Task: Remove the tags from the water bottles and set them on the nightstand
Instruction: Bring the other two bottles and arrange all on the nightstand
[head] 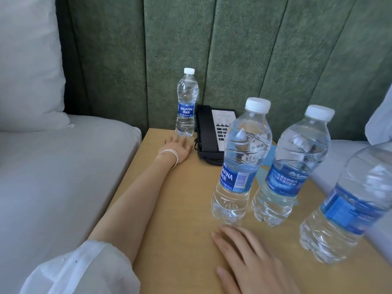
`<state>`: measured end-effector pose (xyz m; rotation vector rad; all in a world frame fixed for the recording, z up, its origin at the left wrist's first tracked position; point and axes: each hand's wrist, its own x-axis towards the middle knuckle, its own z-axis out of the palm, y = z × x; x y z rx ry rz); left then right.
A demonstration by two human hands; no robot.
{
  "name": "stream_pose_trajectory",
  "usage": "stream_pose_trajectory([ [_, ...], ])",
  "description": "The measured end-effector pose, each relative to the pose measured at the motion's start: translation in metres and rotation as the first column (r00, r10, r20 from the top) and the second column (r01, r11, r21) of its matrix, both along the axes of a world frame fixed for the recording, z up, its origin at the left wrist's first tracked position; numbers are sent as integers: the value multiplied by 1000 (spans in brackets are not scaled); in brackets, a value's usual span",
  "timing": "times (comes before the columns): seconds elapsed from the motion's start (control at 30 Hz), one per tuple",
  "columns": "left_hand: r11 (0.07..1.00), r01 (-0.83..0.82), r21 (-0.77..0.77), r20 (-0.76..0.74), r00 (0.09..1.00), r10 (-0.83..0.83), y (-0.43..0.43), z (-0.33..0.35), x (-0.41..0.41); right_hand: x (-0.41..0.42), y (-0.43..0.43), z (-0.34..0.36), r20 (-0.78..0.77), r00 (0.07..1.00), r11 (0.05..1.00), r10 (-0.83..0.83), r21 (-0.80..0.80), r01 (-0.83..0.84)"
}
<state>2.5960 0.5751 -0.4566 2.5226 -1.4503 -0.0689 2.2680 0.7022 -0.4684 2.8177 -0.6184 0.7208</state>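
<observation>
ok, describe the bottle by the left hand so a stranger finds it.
Find the wooden nightstand against the green padded wall. At its back left corner, beside the black phone, stands one water bottle. It stands alone; the other three cluster front right.

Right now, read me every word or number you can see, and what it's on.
"AQUAFINA": label of the far bottle.
"AFINA", "550mL": label of the front left bottle.
Labels of the middle bottle and the right bottle: blurred, unreadable.
Card and keys of the phone: too small.
</observation>
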Motion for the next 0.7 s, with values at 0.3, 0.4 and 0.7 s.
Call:
stream_pose_trajectory([
  [0.3, 1000, -8, -4, 26, 1000, 8, 68, -8, -58, -13, 11, 8, -73, 997, 994, -33, 103, 41],
  [0.4, 999, 26, -24, 32, 999, -25, 96, -8, -84, -13, 12, 5, -44, 997, 978, -57, 196, 65],
  [0.7, 815, 295, -498, -597, 565, -569, 159, 15, -159, -12, 2, -1, 87, 983, 884, -161, 455, 105],
])
